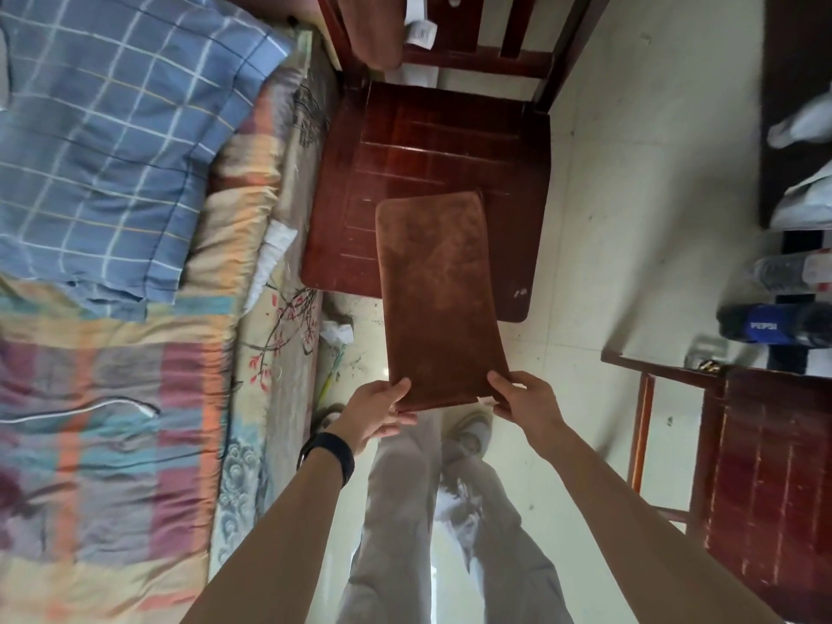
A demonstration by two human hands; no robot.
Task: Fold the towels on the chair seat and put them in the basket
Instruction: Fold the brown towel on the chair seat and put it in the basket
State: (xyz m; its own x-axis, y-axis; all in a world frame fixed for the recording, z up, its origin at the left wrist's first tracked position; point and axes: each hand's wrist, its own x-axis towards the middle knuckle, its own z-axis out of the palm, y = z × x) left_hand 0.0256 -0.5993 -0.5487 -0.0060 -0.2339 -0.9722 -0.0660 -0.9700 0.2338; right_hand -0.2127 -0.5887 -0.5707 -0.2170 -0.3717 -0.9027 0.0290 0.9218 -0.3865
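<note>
Your two forearms reach out from the bottom of the head view, with a black wristband (331, 452) on the left one. Your left grip (378, 409) and right grip (522, 400) each pinch a near corner of the brown towel (436, 299), thumbs on top and fingers curled beneath, and the near hem runs between them. Beyond the grips the towel slopes away; whether its far end rests on the chair seat (427, 137) or hangs just over it is hard to tell. It looks soft, light and limp, likely to sag in the middle, so hold it by the corners and pull it taut. A second brown cloth (367, 33) hangs on the chair back past the seat, cut off by the frame. No basket shows anywhere. The bed (112, 353) lies left of your left grip.
</note>
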